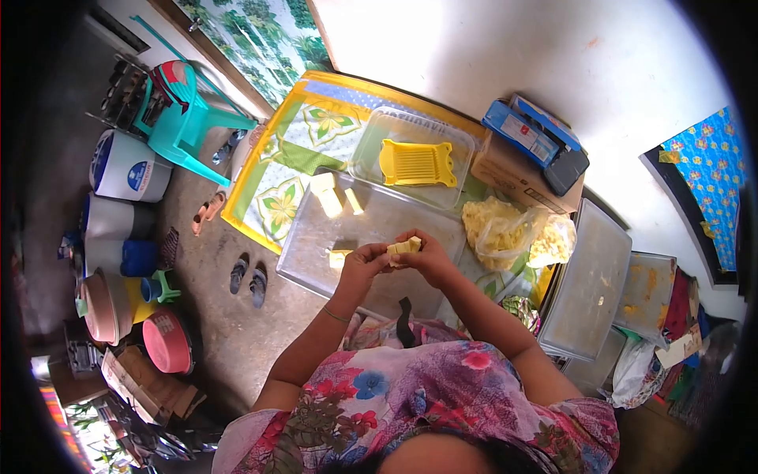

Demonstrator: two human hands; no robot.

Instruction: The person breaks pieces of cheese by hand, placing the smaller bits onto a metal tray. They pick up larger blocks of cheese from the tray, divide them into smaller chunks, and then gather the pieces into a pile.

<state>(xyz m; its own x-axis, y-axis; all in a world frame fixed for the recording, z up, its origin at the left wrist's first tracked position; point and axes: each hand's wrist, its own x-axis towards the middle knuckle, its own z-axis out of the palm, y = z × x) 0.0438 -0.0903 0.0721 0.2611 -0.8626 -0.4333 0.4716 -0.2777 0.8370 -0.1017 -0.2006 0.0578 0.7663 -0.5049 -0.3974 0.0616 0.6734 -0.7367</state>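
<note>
Both hands meet over the front part of a metal tray on the table. Between them are pale yellow pieces. My left hand grips them from the left, my right hand from the right, with fingers curled round them. A small yellow block lies on the tray just left of my left hand. Farther back on the tray stand a larger pale yellow block and a thin yellow stick. A ridged yellow plastic tray sits in a clear container behind them.
Plastic bags of yellow pieces lie right of the tray. Beyond them are a cardboard box with a blue box on top. More metal trays lean at the right. A green chair stands at the left.
</note>
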